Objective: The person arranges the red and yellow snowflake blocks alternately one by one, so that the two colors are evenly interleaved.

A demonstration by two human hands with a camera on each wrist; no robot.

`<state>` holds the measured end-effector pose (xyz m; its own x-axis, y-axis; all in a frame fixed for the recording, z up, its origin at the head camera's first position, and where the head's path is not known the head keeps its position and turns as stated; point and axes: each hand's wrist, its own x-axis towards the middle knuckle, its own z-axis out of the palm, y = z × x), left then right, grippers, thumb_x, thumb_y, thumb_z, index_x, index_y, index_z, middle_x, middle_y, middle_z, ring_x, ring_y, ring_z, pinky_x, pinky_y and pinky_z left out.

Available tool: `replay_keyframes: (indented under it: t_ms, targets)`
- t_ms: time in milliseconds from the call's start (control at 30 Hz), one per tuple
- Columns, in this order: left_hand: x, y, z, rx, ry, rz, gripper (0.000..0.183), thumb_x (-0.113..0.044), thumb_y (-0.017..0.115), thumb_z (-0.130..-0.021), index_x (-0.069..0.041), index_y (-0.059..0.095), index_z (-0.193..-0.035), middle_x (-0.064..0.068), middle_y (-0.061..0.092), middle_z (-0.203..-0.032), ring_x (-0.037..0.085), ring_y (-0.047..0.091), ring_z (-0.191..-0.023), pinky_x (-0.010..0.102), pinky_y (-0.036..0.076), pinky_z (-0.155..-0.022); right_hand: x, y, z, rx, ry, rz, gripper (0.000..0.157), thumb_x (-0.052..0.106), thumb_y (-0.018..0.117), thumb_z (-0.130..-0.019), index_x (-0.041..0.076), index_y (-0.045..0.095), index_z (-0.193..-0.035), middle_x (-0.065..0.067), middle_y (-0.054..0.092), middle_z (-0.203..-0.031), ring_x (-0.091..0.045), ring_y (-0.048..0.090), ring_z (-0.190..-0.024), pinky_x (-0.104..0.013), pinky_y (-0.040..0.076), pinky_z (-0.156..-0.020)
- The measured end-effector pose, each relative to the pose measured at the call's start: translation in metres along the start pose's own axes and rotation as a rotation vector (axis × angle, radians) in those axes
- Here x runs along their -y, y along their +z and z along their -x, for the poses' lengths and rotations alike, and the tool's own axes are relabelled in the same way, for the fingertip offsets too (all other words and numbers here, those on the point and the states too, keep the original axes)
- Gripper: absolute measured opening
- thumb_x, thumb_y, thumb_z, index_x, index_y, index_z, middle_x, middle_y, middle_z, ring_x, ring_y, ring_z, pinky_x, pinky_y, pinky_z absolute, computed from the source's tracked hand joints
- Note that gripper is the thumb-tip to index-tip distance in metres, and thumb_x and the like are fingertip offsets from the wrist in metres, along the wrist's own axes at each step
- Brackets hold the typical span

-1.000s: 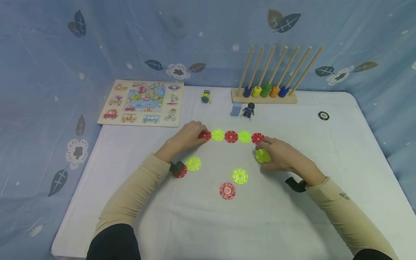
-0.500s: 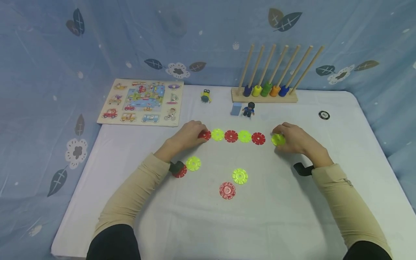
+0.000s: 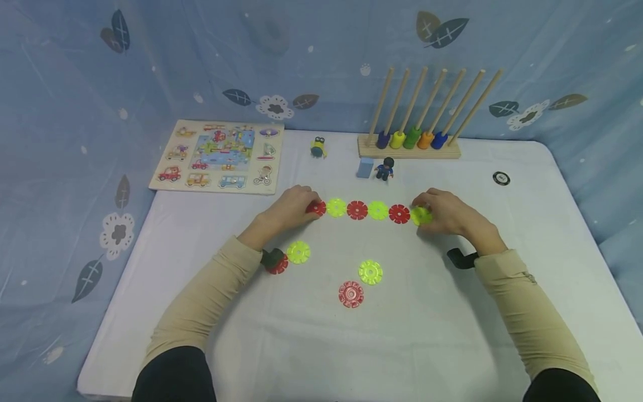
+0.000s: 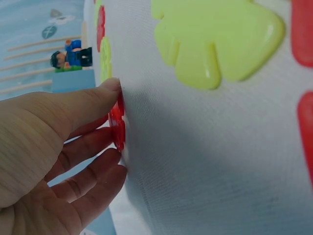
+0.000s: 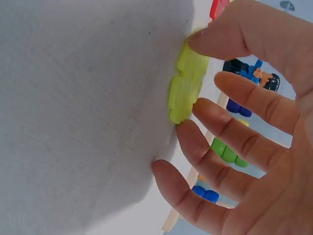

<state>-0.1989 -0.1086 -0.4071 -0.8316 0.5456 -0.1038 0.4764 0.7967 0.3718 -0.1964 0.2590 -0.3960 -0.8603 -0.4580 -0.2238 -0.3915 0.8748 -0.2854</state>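
Note:
A row of flower-shaped plastic discs, red and yellow-green by turns, crosses the table. At its left end my left hand [image 3: 293,209] holds a red flower disc [image 4: 117,125] by its edges, thumb on the near side. My right hand [image 3: 447,213] has a yellow-green flower disc [image 5: 186,90] between thumb and fingers at the right end, against a red disc [image 3: 399,214]. Between them lie a yellow-green disc [image 3: 336,207], a red disc [image 3: 357,210] and another yellow-green disc [image 3: 378,210].
Nearer lie loose yellow-green discs [image 3: 298,252] and red discs [image 3: 351,294]. Behind the row stand a toy figure [image 3: 385,168], a blue block [image 3: 365,167], a minion figure [image 3: 318,147], a peg rack [image 3: 409,149] and a puzzle board [image 3: 218,158]. A black round chip [image 3: 501,178] lies right.
My right hand brought the yellow-green disc up and right past the row's end, then back left beside the last red disc. My left hand stayed on its red disc.

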Motion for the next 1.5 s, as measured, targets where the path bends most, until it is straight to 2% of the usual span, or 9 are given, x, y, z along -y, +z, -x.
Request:
replay_keyframes:
  t_ms: [333, 500, 633, 1033, 1333, 1500]
  targets:
    - [0.0, -0.001, -0.001, 0.012, -0.008, 0.004, 0.037, -0.024, 0.072, -0.087, -0.007, 0.065, -0.119, 0.008, 0.066, -0.109, 0.022, 0.058, -0.103, 0.034, 0.05, -0.091, 0.005, -0.006, 0.006, 0.026, 0.006, 0.012, 0.046, 0.018, 0.074, -0.076, 0.006, 0.064, -0.119, -0.018, 0.06, -0.121, -0.036, 0.059, -0.107, -0.055, 0.048, -0.094]
    - [-0.001, -0.001, 0.0, 0.018, -0.015, 0.004, 0.037, -0.024, 0.072, -0.087, -0.007, 0.065, -0.119, 0.008, 0.066, -0.109, 0.022, 0.058, -0.101, 0.034, 0.05, -0.091, 0.014, -0.005, 0.009, 0.036, -0.001, 0.033, 0.045, 0.016, 0.076, -0.076, 0.008, 0.065, -0.119, -0.018, 0.059, -0.126, -0.038, 0.054, -0.117, -0.057, 0.046, -0.098]
    - [0.0, -0.001, 0.0, 0.021, -0.012, 0.006, 0.037, -0.024, 0.072, -0.087, -0.007, 0.065, -0.119, 0.008, 0.066, -0.109, 0.022, 0.058, -0.102, 0.035, 0.05, -0.091, 0.025, -0.002, 0.014, 0.035, -0.033, 0.059, 0.044, 0.015, 0.077, -0.076, 0.011, 0.066, -0.118, -0.014, 0.061, -0.124, -0.035, 0.054, -0.116, -0.054, 0.047, -0.097]
    - [-0.001, -0.003, -0.002, 0.014, -0.006, 0.003, 0.036, -0.023, 0.071, -0.087, -0.006, 0.065, -0.118, 0.009, 0.065, -0.109, 0.023, 0.058, -0.102, 0.036, 0.049, -0.091, 0.075, 0.025, 0.025, 0.066, -0.292, 0.056, 0.042, 0.025, 0.081, -0.076, 0.018, 0.068, -0.115, -0.001, 0.066, -0.114, -0.021, 0.063, -0.105, -0.042, 0.054, -0.091]
    - [-0.001, -0.003, -0.001, 0.012, -0.009, 0.01, 0.035, -0.022, 0.071, -0.088, -0.006, 0.065, -0.118, 0.009, 0.065, -0.107, 0.023, 0.058, -0.1, 0.035, 0.049, -0.091, 0.107, 0.038, 0.031, 0.075, -0.439, 0.083, 0.047, 0.03, 0.083, -0.072, 0.021, 0.067, -0.115, 0.002, 0.064, -0.116, -0.02, 0.06, -0.109, -0.04, 0.053, -0.092]
    - [-0.001, -0.003, 0.0, 0.013, -0.003, 0.01, 0.036, -0.022, 0.071, -0.088, -0.005, 0.065, -0.118, 0.01, 0.066, -0.108, 0.024, 0.059, -0.101, 0.036, 0.049, -0.09, 0.12, 0.043, 0.032, 0.079, -0.514, 0.13, 0.046, 0.034, 0.081, -0.074, 0.023, 0.066, -0.116, 0.001, 0.063, -0.117, -0.02, 0.057, -0.109, -0.04, 0.051, -0.093]
